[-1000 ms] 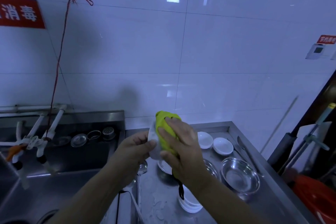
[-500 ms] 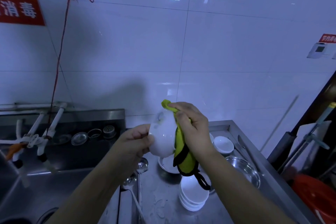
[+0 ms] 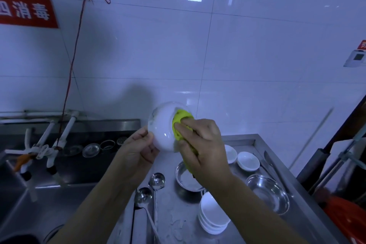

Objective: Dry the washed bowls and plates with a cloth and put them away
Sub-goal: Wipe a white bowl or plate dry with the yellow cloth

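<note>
A person dries a white bowl (image 3: 164,127) over a stainless-steel table (image 3: 297,200) in a tiled kitchen, seen from the head camera. The left hand (image 3: 138,150) holds the bowl up in the air at its lower left rim, fingers curled round the edge, the bowl tipped on its side against the white wall tiles. The right hand (image 3: 200,144) has its grip closed on a yellow-green cloth (image 3: 181,123), pressing it against the right side of the bowl; the cloth's lower end trails down behind the palm.

Below the hands, on the table, lie two steel ladles (image 3: 156,182) side by side with their bowls up. Just right of them sits a steel basin (image 3: 186,178) (partly hidden by the right wrist), and nearer the camera stands a stack of small white dishes (image 3: 213,216). A second, larger steel bowl (image 3: 267,194) rests toward the right edge, with two shallow white saucers (image 3: 247,160) behind it by the table's raised back rim.

To the left, a dark sink (image 3: 59,174) holds white taps (image 3: 47,140) and a few round strainers (image 3: 91,149) on its ledge. A red sign (image 3: 25,11) with white characters hangs on the wall above.
</note>
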Demonstrator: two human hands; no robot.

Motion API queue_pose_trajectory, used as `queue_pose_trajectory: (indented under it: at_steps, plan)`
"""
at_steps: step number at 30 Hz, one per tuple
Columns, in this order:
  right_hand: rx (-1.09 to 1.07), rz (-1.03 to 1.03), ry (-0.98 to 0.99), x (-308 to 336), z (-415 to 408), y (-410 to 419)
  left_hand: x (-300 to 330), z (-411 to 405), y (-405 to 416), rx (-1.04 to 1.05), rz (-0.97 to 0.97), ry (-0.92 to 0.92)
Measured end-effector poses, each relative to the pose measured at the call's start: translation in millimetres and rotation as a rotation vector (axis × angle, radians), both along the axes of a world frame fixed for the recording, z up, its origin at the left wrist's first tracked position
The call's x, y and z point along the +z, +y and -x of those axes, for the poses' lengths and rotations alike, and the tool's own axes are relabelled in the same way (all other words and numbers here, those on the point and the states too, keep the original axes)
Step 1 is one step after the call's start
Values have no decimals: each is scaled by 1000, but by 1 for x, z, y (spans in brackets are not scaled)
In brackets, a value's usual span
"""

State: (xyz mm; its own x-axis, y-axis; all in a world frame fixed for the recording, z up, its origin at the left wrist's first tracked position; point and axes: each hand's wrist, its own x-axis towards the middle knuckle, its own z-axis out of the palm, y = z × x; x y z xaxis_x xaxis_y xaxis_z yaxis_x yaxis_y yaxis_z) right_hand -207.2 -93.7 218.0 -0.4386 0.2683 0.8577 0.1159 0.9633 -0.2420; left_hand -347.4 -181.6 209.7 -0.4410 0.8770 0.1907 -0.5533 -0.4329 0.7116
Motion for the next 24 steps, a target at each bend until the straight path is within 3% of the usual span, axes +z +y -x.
queue_pose_trajectory:
  at_steps: [5, 11, 14, 18, 24]
  plan:
    - [-39, -189, -123, 2, -24, 14, 5, 12, -5, 2, 41, 79]
    - [-90, -18, 28, 3, -3, 10, 3, -4, -3, -30, 127, 98]
    - [22, 46, 51, -6, -1, 4, 4, -3, -4, -15, 145, 3]
    - [-52, 103, 111, 5, 3, -1, 2, -14, -1, 22, 187, -86]
    - [-167, -13, -52, 0, 27, -24, 10, -38, 4, -28, 190, -180]
